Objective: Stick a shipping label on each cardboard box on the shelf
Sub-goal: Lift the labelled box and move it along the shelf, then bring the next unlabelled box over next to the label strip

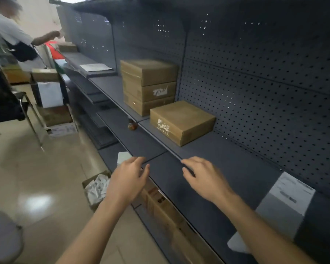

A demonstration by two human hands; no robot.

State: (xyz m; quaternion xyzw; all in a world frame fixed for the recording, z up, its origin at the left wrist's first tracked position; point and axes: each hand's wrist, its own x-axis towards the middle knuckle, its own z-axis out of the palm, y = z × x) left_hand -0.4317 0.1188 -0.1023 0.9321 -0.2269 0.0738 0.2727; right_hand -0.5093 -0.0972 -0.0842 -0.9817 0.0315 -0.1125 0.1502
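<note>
White print on the front cardboard box and label sheet is illegible.

A box stack and flat box sat mid-frame on the shelf.
Both were brown, closed cardboard; a blurred white sheet, perhaps labels, lay lower right.

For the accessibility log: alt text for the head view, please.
The left hand and right hand hover open, empty, at a dark shelf. Beyond sit a single box and a stack of boxes; a printed sheet lies at right.
</note>
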